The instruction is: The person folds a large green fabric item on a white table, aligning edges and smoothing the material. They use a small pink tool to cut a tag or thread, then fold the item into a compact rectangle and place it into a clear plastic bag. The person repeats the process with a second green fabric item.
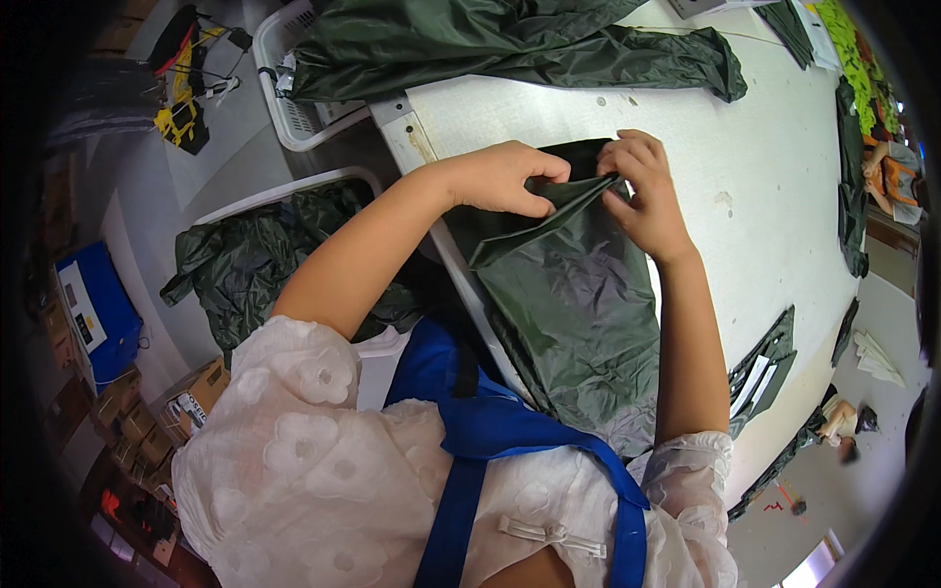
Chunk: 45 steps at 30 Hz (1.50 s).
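Note:
A dark green shiny fabric piece point(573, 304) lies on the white table point(755, 186) and hangs over its near edge toward me. My left hand point(505, 176) pinches a fold at the fabric's top edge. My right hand point(642, 191) grips the same top edge just to the right, its fingers curled over the cloth. Both hands nearly touch each other. My forearms come in from below, with white lace sleeves and a blue apron strap.
A large dark green garment point(510, 44) is heaped at the table's far side, partly over a white basket point(284, 108). A second white basket point(284, 191) at left holds more green fabric point(265, 265). Folded dark pieces point(765, 372) sit near the table's right edge. Cardboard boxes point(137, 421) stand on the floor.

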Motion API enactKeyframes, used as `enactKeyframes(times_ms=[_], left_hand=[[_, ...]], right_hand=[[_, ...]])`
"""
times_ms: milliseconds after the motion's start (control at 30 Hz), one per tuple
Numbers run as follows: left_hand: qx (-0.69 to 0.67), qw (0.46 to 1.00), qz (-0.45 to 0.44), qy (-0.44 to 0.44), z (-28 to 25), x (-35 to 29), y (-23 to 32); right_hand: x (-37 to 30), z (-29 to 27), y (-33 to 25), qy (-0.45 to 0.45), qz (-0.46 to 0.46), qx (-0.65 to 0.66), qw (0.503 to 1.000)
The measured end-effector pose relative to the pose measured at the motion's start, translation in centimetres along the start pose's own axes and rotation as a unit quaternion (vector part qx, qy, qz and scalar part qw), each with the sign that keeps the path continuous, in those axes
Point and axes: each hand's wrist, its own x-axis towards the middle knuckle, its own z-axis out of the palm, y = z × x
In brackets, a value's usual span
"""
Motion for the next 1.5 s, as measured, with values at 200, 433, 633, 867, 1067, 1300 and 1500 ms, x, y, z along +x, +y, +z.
enactKeyframes(times_ms=[200,433,633,867,1067,1300,1500], left_hand=[[0.011,1.000,0.021,-0.011,0.1,-1.1,-0.6],[-0.103,0.987,-0.104,0.064,0.9,-3.2,-3.0],[-0.243,0.959,-0.143,0.038,2.8,-6.5,-3.4],[-0.213,0.965,-0.138,0.072,3.8,-7.0,-1.7],[-0.270,0.949,-0.109,0.118,4.1,-7.5,-1.9],[-0.381,0.918,-0.095,0.044,4.2,-7.9,-0.7],[-0.089,0.978,-0.186,0.015,4.3,-8.4,-0.3]], right_hand=[[0.0,-0.5,0.0,0.023,0.065,0.125,0.990],[1.9,0.4,0.4,0.016,0.118,0.019,0.993],[2.2,3.6,2.7,0.064,0.139,-0.031,0.988],[1.6,5.2,3.7,0.121,0.142,-0.063,0.980],[-3.6,3.9,-6.9,0.078,0.141,0.073,0.984],[-10.2,6.2,-5.9,0.051,0.316,0.160,0.934],[-11.7,4.9,-4.9,0.151,0.374,0.229,0.886]])
